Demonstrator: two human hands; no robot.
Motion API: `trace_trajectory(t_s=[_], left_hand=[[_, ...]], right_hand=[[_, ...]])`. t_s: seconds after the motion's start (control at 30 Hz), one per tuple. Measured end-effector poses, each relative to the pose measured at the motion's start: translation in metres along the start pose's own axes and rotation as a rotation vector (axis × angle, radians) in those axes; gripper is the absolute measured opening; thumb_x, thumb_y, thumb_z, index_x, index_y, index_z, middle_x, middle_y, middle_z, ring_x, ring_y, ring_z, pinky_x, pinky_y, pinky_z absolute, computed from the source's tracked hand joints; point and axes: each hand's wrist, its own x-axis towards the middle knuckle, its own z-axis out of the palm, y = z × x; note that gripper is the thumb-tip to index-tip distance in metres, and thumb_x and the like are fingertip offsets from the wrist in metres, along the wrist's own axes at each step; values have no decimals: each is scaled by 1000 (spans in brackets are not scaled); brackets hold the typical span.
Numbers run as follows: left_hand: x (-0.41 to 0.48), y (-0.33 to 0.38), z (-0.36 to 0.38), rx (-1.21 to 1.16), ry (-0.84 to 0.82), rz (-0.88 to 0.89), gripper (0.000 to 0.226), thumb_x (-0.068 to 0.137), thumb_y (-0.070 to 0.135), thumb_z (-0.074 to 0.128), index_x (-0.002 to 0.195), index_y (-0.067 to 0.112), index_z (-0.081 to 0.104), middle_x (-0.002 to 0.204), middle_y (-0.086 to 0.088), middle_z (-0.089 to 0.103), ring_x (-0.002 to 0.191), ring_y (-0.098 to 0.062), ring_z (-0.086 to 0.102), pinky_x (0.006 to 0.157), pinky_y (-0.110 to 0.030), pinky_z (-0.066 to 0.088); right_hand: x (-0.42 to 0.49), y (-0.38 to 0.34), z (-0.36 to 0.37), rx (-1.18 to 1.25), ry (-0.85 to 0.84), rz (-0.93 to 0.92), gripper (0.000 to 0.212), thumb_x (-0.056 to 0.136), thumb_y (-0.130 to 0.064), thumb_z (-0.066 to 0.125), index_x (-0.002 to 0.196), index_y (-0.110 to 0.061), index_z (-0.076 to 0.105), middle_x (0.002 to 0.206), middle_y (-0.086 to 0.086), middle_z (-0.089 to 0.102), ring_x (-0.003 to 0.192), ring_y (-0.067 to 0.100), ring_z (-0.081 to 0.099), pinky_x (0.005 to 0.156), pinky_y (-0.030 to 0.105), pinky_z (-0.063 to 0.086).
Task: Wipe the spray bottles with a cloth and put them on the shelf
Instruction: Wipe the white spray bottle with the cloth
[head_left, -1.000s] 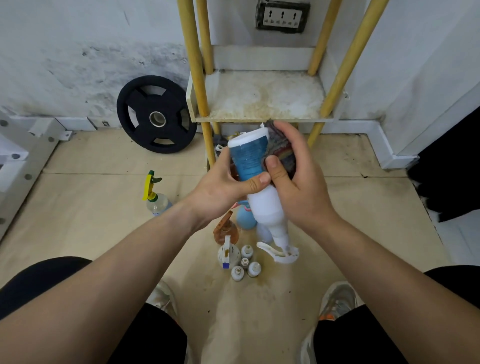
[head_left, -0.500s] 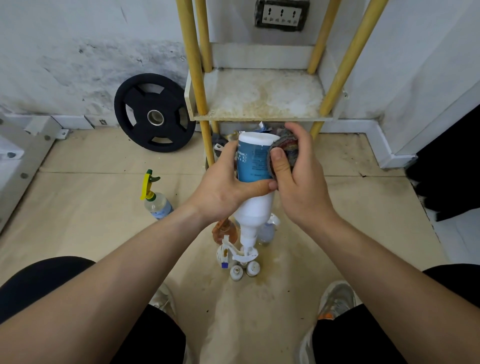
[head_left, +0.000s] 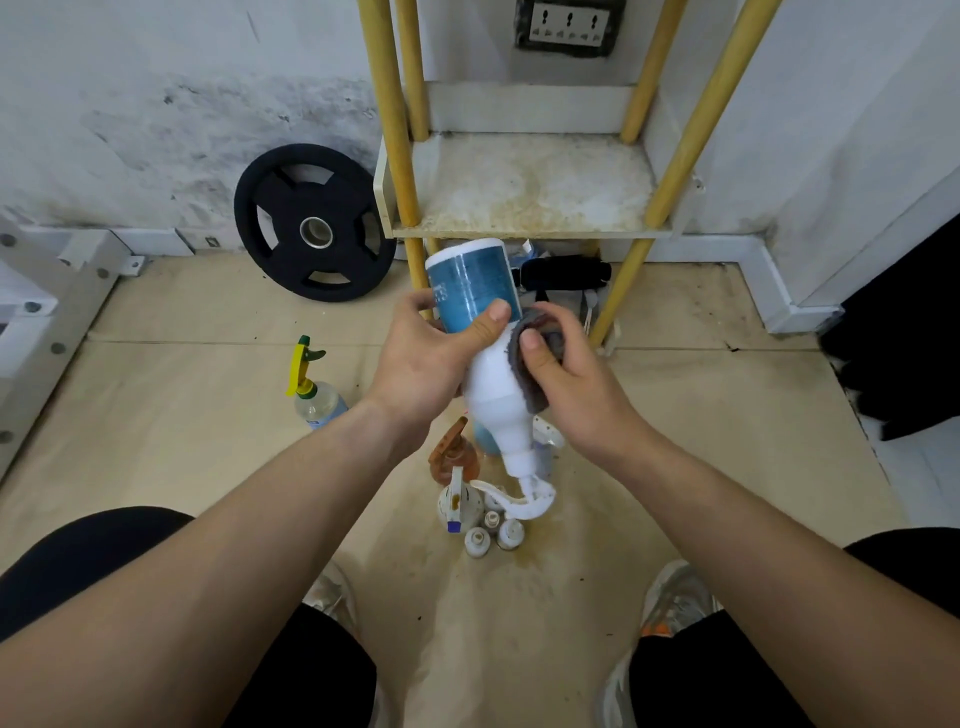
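Observation:
My left hand (head_left: 423, 358) grips a white spray bottle with a blue label (head_left: 491, 374), held upside down, its trigger head pointing at the floor. A grey cloth (head_left: 535, 364) is pinched in my right hand (head_left: 566, 384) and pressed against the bottle's white lower body. Behind the hands stands the shelf (head_left: 524, 187), its stained white board framed by yellow posts and bare. On the floor under the hands stand several more bottles: an orange-headed sprayer (head_left: 451, 453), a white sprayer (head_left: 457, 501) and small white bottles (head_left: 493, 538).
A clear bottle with a yellow-green trigger (head_left: 311, 389) stands on the floor to the left. A black weight plate (head_left: 314, 223) leans on the wall. Dark items (head_left: 563, 273) lie under the shelf. My knees and shoes frame the bottom of the view.
My right hand with the cloth has slid from the bottle's blue label end down onto its white body. The bottle stays upside down in my left hand.

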Motion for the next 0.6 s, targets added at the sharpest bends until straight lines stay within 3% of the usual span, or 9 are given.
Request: trace_trajectory(t_s=[0.1, 0.17, 0.23, 0.3, 0.37, 0.47, 0.53, 0.6], left_hand=[[5, 0, 0, -7, 38, -20, 40, 100, 34, 62, 127, 16, 39, 108, -6, 71, 95, -29, 74, 81, -48, 63], [5, 0, -1, 24, -21, 61, 26, 104, 12, 54, 126, 17, 40, 108, 1, 67, 91, -21, 70, 74, -39, 62], [3, -1, -3, 236, -143, 282, 47, 97, -6, 55, 131, 22, 41, 120, 9, 59, 103, -7, 65, 76, -31, 61], [2, -7, -6, 542, -241, 490, 73, 88, -14, 59, 144, 30, 43, 142, 7, 46, 130, -14, 53, 96, -30, 55], [4, -7, -9, 734, -272, 572, 86, 85, -11, 63, 149, 41, 40, 159, -4, 28, 138, -24, 46, 109, -30, 46], [7, -2, -15, 895, -272, 607, 86, 85, 0, 74, 149, 45, 38, 166, -8, 11, 115, -27, 61, 96, -27, 51], [7, 3, -19, 1046, -237, 674, 83, 81, 15, 82, 149, 41, 43, 166, -4, 14, 100, -26, 61, 84, -37, 58], [7, 7, -23, 1173, -156, 771, 79, 75, 37, 85, 145, 38, 48, 163, 4, 28, 102, -25, 58, 74, -41, 57]], right_hand=[[-2, 3, 3, 124, 34, 94, 33, 107, -33, 44, 139, -25, 44, 120, -7, 62, 116, 14, 61, 100, 40, 53], [4, -2, -1, 236, 99, 177, 20, 107, -37, 43, 123, -28, 52, 119, 1, 65, 116, 24, 64, 99, 50, 54], [10, -9, -9, 379, 169, 257, 17, 107, -35, 44, 112, -25, 57, 115, 5, 68, 111, 26, 67, 97, 50, 55], [13, -12, -16, 473, 178, 285, 22, 107, -33, 45, 110, -22, 63, 110, 5, 74, 103, 24, 71, 94, 49, 56], [11, -18, -19, 491, 139, 289, 25, 107, -33, 45, 106, -21, 67, 101, 3, 77, 94, 21, 74, 91, 50, 57], [7, -18, -22, 490, 62, 317, 30, 107, -35, 45, 104, -19, 70, 99, 6, 78, 93, 25, 74, 91, 54, 57], [3, -21, -20, 487, 34, 334, 34, 106, -37, 48, 103, -14, 72, 102, 15, 75, 95, 32, 72, 93, 60, 54], [0, -23, -21, 465, 12, 344, 36, 106, -35, 49, 98, -8, 73, 98, 20, 73, 93, 35, 69, 94, 59, 54]])
